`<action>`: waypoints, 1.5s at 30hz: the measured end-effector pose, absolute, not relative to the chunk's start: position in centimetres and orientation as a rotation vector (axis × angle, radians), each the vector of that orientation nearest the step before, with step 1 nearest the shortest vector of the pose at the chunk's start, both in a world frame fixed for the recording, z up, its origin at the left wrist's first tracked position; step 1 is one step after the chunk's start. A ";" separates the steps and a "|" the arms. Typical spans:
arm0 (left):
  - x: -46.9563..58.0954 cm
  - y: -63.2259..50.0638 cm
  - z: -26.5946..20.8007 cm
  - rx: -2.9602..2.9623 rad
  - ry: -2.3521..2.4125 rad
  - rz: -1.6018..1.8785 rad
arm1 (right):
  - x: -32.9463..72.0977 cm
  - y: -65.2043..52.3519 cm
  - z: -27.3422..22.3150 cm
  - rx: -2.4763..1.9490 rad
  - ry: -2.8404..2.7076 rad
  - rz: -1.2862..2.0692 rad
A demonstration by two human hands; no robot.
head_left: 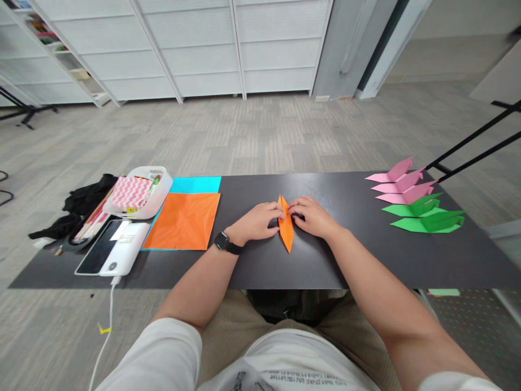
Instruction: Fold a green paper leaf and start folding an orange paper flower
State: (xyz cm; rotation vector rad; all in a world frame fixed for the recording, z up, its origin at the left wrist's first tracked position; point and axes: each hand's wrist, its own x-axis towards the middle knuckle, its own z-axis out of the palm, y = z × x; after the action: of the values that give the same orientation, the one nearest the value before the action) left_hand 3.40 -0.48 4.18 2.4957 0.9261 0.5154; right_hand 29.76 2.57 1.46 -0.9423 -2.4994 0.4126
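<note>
A narrow, pointed orange folded paper (287, 234) lies on the dark table in front of me, one tip toward me and the other away. The fingers of my left hand (260, 221) rest on its left edge, with a black watch on that wrist. From the other side, my right hand (313, 216) has its bent fingertips at the upper right edge of the paper. Both hands press or pinch the paper near its upper half. What the fingertips cover is hidden.
Orange sheets (183, 222) lie over blue sheets (196, 184) on the left. Further left are a white basket (163, 195), a phone (97, 247), a white power bank (125, 252) with a cable, and black cloth (87, 195). Pink (402, 183) and green folded paper figures (431, 221) stand at right.
</note>
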 end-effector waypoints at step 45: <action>4.4 0.3 2.5 2.383 1.365 0.529 | 28.3 2.2 0.5 -1.228 -2.337 0.375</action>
State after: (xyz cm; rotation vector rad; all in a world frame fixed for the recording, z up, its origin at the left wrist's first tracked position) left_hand 4.43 0.26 2.54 2.3826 1.3646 0.5291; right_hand 28.32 2.23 0.54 -1.2277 -2.3366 0.3747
